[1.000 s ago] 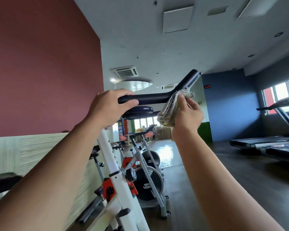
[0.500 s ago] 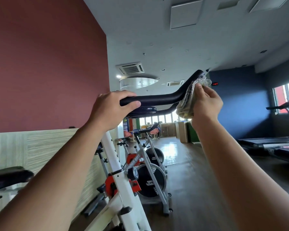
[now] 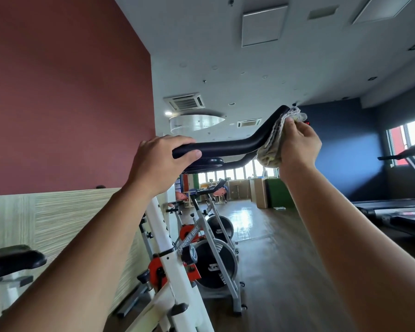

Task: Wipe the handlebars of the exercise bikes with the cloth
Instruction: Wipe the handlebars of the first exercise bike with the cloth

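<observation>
Gripping the near end of the black padded handlebar [image 3: 225, 147], the left hand [image 3: 158, 164] has its fingers curled over the top and its thumb beneath. The right hand [image 3: 300, 144] pinches a crumpled off-white cloth [image 3: 270, 150] and presses it against the bar's upturned far section, from the bend up to the tip. The bar tops a white-framed exercise bike [image 3: 168, 248]. A grey spinner bike with black flywheel [image 3: 213, 262] stands just behind it. A dark treadmill [image 3: 393, 212] sits well apart on the right.

Left hand [image 3: 159, 161] grips handlebar [image 3: 228, 146]; right hand [image 3: 298, 144] presses cloth [image 3: 272, 146] against it.
</observation>
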`<control>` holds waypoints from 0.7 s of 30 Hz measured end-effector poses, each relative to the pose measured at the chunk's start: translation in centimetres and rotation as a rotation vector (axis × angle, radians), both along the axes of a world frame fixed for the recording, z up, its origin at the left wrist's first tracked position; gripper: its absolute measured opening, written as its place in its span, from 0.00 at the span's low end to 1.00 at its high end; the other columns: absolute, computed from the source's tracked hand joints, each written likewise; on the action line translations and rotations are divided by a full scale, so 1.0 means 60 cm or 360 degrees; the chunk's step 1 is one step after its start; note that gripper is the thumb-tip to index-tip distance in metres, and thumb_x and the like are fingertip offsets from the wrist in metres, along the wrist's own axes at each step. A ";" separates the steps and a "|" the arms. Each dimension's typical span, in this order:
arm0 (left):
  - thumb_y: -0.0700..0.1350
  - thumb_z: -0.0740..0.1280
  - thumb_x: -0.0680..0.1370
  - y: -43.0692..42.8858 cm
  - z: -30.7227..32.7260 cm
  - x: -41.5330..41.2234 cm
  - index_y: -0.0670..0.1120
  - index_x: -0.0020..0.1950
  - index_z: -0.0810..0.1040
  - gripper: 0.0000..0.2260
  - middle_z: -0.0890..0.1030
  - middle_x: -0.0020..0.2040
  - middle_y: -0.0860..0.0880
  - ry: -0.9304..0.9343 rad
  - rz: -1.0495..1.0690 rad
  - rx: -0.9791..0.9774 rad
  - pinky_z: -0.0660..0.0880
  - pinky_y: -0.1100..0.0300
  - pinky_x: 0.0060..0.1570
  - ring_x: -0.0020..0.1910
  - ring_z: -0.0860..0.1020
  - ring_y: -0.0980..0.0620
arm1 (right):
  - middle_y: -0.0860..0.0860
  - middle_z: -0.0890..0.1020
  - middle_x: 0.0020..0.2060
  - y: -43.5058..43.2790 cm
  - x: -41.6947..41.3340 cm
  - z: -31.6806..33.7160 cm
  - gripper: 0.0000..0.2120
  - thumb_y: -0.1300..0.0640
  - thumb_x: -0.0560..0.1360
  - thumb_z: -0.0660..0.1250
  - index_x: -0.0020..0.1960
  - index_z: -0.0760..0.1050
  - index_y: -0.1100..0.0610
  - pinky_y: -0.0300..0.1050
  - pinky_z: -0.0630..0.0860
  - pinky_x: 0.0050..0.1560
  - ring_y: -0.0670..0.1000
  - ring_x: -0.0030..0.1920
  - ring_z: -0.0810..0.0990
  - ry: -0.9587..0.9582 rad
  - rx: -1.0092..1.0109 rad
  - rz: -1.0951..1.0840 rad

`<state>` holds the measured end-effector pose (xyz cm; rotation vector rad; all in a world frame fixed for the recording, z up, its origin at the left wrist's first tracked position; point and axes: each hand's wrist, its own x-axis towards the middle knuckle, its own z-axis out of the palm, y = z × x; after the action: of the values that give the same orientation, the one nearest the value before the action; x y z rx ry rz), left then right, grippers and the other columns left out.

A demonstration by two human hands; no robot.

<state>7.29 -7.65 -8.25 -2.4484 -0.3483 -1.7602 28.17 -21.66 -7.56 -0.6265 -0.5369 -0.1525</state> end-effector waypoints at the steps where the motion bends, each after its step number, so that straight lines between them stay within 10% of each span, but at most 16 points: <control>1: 0.62 0.66 0.76 0.000 0.000 0.000 0.59 0.60 0.82 0.16 0.83 0.49 0.57 -0.0003 0.0000 0.0010 0.75 0.47 0.57 0.48 0.78 0.52 | 0.50 0.85 0.48 0.001 -0.001 -0.001 0.12 0.55 0.79 0.69 0.60 0.79 0.59 0.41 0.81 0.51 0.47 0.47 0.84 -0.0005 0.0006 0.0016; 15: 0.61 0.66 0.77 -0.006 0.002 -0.005 0.58 0.60 0.82 0.15 0.82 0.50 0.56 0.0046 0.0016 -0.0003 0.74 0.47 0.58 0.49 0.77 0.51 | 0.54 0.83 0.57 0.042 -0.053 -0.062 0.14 0.54 0.80 0.69 0.64 0.75 0.55 0.46 0.84 0.47 0.53 0.53 0.84 0.0098 0.0090 0.0403; 21: 0.53 0.65 0.81 -0.005 0.014 -0.024 0.56 0.67 0.79 0.14 0.82 0.60 0.55 0.0245 0.0001 -0.0076 0.70 0.64 0.51 0.53 0.77 0.56 | 0.58 0.84 0.54 0.068 -0.112 -0.097 0.08 0.57 0.81 0.66 0.59 0.74 0.54 0.59 0.84 0.49 0.59 0.51 0.85 0.0224 0.0223 0.0931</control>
<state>5.87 -7.94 -7.41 -2.5964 -0.3799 -1.5677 21.45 -17.55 -13.36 -0.3214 -0.5479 0.3999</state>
